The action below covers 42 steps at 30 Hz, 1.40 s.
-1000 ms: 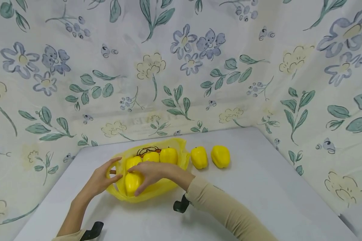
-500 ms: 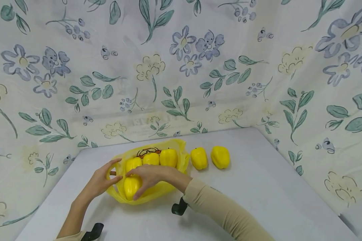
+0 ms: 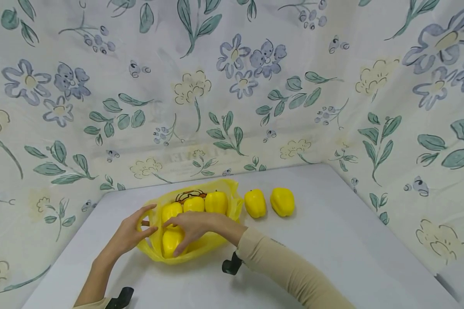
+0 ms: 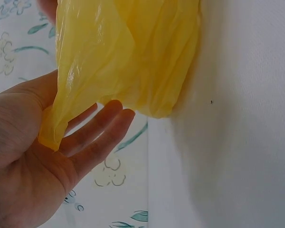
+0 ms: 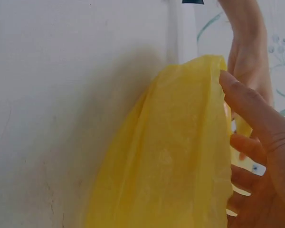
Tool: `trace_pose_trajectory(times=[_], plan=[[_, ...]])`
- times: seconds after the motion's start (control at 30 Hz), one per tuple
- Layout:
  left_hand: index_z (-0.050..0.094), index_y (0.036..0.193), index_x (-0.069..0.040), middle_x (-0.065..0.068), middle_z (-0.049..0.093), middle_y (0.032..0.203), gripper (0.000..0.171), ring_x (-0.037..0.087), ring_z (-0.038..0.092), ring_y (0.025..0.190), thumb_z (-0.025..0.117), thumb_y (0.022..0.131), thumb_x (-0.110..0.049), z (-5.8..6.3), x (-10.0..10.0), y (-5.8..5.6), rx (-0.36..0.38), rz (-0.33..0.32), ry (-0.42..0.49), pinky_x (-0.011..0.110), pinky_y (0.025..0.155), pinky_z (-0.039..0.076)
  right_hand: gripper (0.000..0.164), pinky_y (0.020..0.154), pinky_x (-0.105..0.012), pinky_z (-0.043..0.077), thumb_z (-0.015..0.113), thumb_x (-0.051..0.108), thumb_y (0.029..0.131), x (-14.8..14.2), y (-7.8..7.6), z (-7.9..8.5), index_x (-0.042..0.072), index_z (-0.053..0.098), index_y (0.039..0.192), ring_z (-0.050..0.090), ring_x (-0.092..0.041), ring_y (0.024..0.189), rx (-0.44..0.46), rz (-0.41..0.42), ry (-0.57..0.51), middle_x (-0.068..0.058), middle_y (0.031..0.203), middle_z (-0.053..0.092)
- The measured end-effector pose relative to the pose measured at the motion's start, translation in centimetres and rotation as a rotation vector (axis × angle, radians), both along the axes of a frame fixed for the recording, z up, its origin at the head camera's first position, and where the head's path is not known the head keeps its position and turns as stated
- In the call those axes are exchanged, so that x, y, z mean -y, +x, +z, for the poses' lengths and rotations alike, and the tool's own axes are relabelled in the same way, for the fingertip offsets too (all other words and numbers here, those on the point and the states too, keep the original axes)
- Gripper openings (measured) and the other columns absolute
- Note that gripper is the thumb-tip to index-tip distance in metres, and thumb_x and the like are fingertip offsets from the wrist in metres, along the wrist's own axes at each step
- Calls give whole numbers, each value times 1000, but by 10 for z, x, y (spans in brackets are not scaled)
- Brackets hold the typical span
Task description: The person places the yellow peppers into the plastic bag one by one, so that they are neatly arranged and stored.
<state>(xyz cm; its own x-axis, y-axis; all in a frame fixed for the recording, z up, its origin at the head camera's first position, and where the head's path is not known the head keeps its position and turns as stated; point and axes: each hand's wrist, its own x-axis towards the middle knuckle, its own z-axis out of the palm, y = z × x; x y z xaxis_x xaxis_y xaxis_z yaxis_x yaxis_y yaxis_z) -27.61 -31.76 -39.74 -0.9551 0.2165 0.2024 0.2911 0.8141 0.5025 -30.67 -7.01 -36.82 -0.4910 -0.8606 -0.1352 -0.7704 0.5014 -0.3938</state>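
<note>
A yellow plastic bag [image 3: 201, 252] lies on its side, its mouth spread around several yellow bell peppers [image 3: 216, 201]. My left hand [image 3: 129, 231] holds the bag's left end, thumb and fingers curved about its handle; in the left wrist view, a fold of the bag [image 4: 99, 61] passes between them. Inside the mouth, my right hand [image 3: 195, 225] grips the nearest bell pepper [image 3: 171, 242], thumb at the front and fingers over the top. From the right wrist, the bag's wall [image 5: 171, 152] hides that pepper, with the thumb [image 5: 247, 99] along the rim.
Two more yellow bell peppers, one [image 3: 255, 203] close by the bag's right edge and another [image 3: 282, 201] further right, sit on the white table [image 3: 332, 231]. A flower-printed cloth [image 3: 232, 98] hangs behind the table and along its sides.
The bell pepper under my right hand has shifted slightly toward the front of the bag, and the hand with it. My left hand stays at the bag's left end.
</note>
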Motion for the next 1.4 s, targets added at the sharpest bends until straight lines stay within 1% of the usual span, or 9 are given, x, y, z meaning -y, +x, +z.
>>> trace_pose_trajectory(times=[0.23, 0.37, 0.53, 0.63, 0.83, 1.03, 1.2, 1.27, 1.4], plan=[[40, 147, -13, 26, 44, 147, 68, 41, 64, 108, 73, 88, -21, -1, -2, 0, -5, 1, 5, 36, 76, 62, 83, 112, -26, 42, 76, 54, 79, -15, -2, 12, 22, 42, 148, 50, -13, 133, -23, -28, -6, 4, 147, 51], [40, 147, -12, 26, 45, 147, 68, 41, 65, 107, 73, 88, -21, -1, -2, 0, -15, -1, 0, 37, 76, 62, 83, 114, -29, 40, 74, 56, 80, -31, -5, 19, 22, 42, 148, 47, -15, 136, -51, -34, -22, 2, 150, 48], [39, 148, -13, 26, 44, 147, 69, 40, 64, 108, 73, 88, -20, -1, -1, 0, -11, 6, -10, 36, 76, 62, 83, 116, -33, 39, 74, 56, 80, -54, -7, 30, 21, 42, 148, 44, -16, 139, -70, -45, -59, 4, 152, 46], [40, 148, -12, 26, 44, 147, 69, 40, 64, 107, 73, 88, -20, -1, 0, -1, -17, 9, -13, 37, 76, 62, 81, 114, -35, 41, 74, 54, 81, -70, -7, 39, 23, 43, 148, 45, -17, 137, -76, -74, -75, 4, 151, 46], [40, 148, -12, 26, 45, 146, 68, 40, 65, 106, 73, 88, -20, -2, 0, -2, -25, 11, -13, 39, 77, 62, 76, 110, -38, 45, 75, 52, 81, -107, -8, 53, 30, 44, 146, 47, -18, 134, -93, -140, -107, 3, 149, 47], [40, 148, -12, 26, 45, 146, 69, 40, 64, 107, 73, 88, -20, -3, 1, 0, -19, 11, -8, 39, 76, 62, 75, 110, -45, 44, 76, 52, 80, -143, -4, 63, 31, 45, 145, 47, -22, 135, -112, -222, -123, 3, 149, 48], [40, 148, -14, 26, 45, 147, 69, 40, 64, 108, 73, 88, -20, -3, 1, 0, -14, 16, -10, 39, 77, 62, 74, 105, -44, 49, 78, 47, 80, -170, -2, 63, 31, 46, 145, 51, -21, 130, -86, -289, -137, 2, 146, 50], [40, 148, -13, 26, 45, 146, 69, 40, 64, 107, 73, 88, -20, -2, 0, 0, -16, 12, -7, 39, 76, 62, 75, 103, -43, 51, 79, 46, 79, -182, -2, 59, 28, 47, 145, 53, -20, 127, -74, -310, -147, 1, 145, 51], [40, 147, -13, 27, 46, 145, 69, 39, 65, 106, 74, 88, -21, -1, 0, 0, -23, 10, -6, 37, 75, 62, 75, 99, -44, 54, 78, 47, 79, -206, -6, 50, 26, 48, 144, 54, -24, 127, -59, -349, -167, 0, 145, 52]])
